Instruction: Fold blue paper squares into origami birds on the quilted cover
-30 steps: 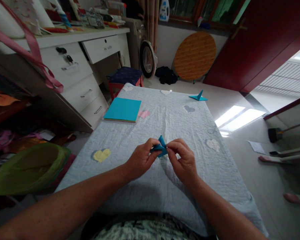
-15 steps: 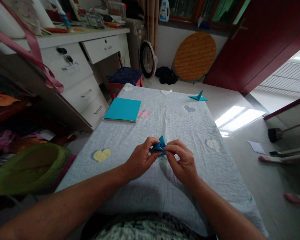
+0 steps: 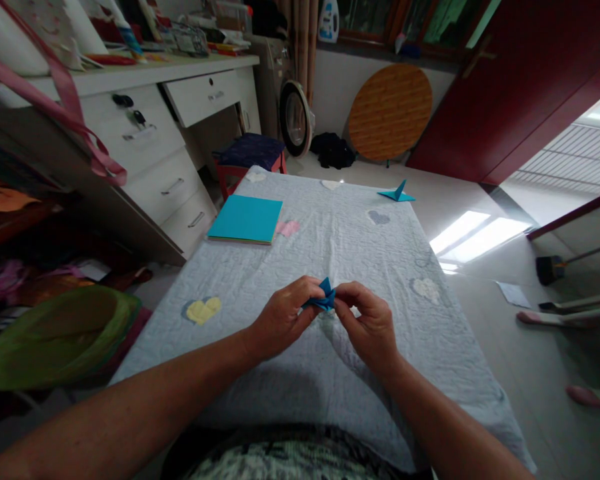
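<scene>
Here, paper (image 3: 326,300) bridges left grip (image 3: 283,316) and right grip (image 3: 371,323)

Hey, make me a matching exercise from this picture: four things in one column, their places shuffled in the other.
Things
1. half-hidden folded paper
2. square paper stack
3. finned paper shape
4. round wooden board

Places
A. far right corner of the tablecloth
B. upright near the wall
C. between the left hand and right hand
D. far left part of the tablecloth

Pairs: 1-C, 2-D, 3-A, 4-B
</scene>
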`<action>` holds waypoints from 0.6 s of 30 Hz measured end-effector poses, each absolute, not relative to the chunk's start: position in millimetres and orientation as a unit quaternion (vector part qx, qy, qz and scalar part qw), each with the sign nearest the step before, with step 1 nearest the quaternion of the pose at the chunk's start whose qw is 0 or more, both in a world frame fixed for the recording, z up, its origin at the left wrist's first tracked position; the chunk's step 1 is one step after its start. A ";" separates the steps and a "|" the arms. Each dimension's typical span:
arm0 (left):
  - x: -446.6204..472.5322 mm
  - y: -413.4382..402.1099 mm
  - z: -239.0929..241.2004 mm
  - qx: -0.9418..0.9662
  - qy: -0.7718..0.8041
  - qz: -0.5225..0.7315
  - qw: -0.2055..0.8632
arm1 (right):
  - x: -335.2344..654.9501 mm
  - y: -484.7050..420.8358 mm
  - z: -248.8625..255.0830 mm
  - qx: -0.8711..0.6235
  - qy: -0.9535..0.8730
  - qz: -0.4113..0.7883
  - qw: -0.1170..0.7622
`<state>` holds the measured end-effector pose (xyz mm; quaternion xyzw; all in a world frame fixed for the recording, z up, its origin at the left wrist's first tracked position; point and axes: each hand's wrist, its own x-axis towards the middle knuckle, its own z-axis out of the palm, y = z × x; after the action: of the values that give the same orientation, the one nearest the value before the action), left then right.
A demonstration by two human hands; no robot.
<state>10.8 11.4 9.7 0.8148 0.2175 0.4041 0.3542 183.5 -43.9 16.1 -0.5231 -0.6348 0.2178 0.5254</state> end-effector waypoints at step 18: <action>9.9 12.5 4.3 0.824 0.221 0.382 0.356 | 182.6 -43.2 26.0 -0.458 -0.691 0.157 0.537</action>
<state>9.9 12.5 4.3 0.8238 0.2210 0.3822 0.3556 182.6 -43.2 26.0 -0.4580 -0.6910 0.1566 0.5369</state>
